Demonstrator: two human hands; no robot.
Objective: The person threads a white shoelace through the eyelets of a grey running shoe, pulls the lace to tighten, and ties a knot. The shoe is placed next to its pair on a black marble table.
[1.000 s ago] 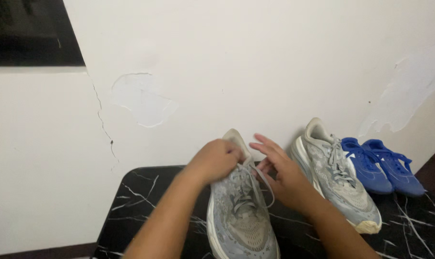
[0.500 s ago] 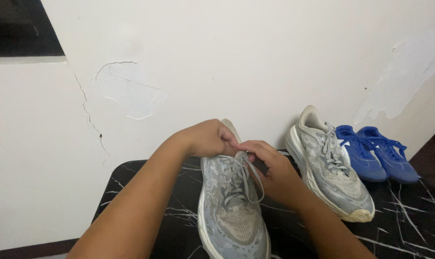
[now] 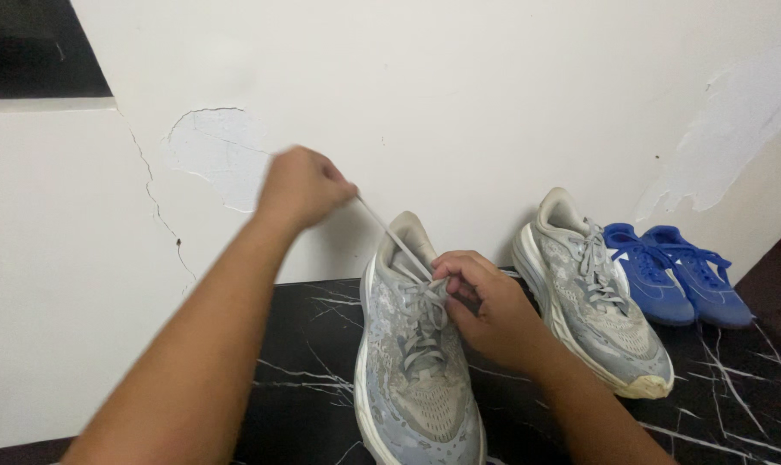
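On the far left I see a cracked white wall (image 3: 106, 284) with a patch of peeled paint, and a dark opening in the upper corner. My left hand (image 3: 302, 187) is raised in front of that wall, up and to the left of the shoe, its grip clenched on the end of a grey lace (image 3: 390, 234). The lace runs taut and slanting from that fist down to the top eyelets. The grey shoe (image 3: 412, 362) stands on the black marbled table (image 3: 308, 370), heel toward the wall and toe toward me, upright on its sole. My right hand (image 3: 485, 306) sits just right of the shoe's tongue, touching the laces at the knot; its grip is pinched on the lace there, thumb and forefinger pressed together, the other fingers curled. Whether it grasps a loop or the other lace end I cannot tell.

Further right, near but apart, a second grey shoe (image 3: 593, 301) rests tilted, heel near the wall, its laces tied. Just beside it on the right lies a pair of blue shoes (image 3: 675, 275), side by side, touching each other, close to the wall.
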